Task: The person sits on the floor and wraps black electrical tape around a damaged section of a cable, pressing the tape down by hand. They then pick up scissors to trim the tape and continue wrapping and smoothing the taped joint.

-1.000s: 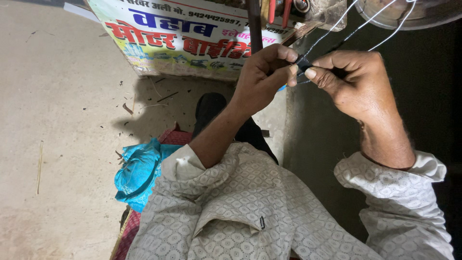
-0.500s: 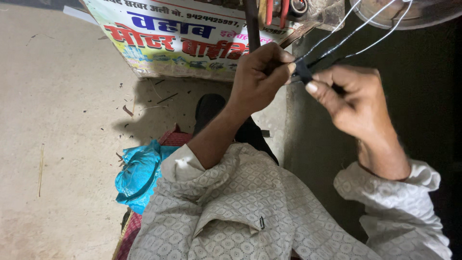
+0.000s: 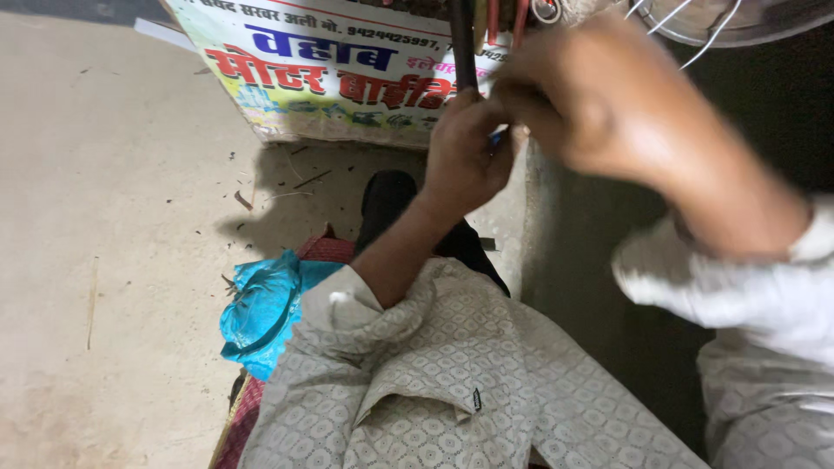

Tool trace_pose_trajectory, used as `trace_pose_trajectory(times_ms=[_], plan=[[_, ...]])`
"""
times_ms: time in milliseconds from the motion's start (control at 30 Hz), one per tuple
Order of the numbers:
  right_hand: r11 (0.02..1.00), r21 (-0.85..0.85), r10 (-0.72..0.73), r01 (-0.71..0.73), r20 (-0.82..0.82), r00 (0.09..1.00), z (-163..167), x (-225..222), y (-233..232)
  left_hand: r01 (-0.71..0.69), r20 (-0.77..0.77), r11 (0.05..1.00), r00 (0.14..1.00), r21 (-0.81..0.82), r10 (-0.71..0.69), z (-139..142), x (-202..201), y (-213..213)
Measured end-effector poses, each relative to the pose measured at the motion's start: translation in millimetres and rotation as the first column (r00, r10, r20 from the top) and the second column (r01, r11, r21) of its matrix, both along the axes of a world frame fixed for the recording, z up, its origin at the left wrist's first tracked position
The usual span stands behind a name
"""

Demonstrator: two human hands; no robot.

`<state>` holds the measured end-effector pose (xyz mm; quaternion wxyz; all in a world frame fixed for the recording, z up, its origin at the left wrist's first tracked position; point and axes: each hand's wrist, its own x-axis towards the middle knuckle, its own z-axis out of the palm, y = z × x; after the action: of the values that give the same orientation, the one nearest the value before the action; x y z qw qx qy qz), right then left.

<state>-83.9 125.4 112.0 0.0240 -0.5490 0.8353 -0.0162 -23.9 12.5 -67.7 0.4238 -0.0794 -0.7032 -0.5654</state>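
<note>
On floor at left: blue plastic bag, unmoved. Centre: left hand, fingers closed around small blue-tipped piece, same spot as before. Right: right hand now nearer, blurred; grip cannot be told. White wires top right.

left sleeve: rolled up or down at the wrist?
Rolled up. The left sleeve is bunched near the elbow, leaving the forearm bare up to the left hand.
</note>
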Motion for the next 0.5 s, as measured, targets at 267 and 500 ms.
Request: trace_pose_trajectory(times_ms=[267, 500], plan=[[0.707, 0.685, 0.361, -0.176, -0.135, 0.923, -42.9, -91.4, -61.4, -0.181, 0.146, 0.978, 0.975, 0.100, 0.166, 9.6, 4.2, 16.1], [0.789, 0.609, 0.000, 0.083, -0.135, 0.991, -46.7, -87.7, -55.3, -0.090, 0.058, 0.980, 0.995, 0.179, 0.081, -1.1, -1.4, 15.5]])
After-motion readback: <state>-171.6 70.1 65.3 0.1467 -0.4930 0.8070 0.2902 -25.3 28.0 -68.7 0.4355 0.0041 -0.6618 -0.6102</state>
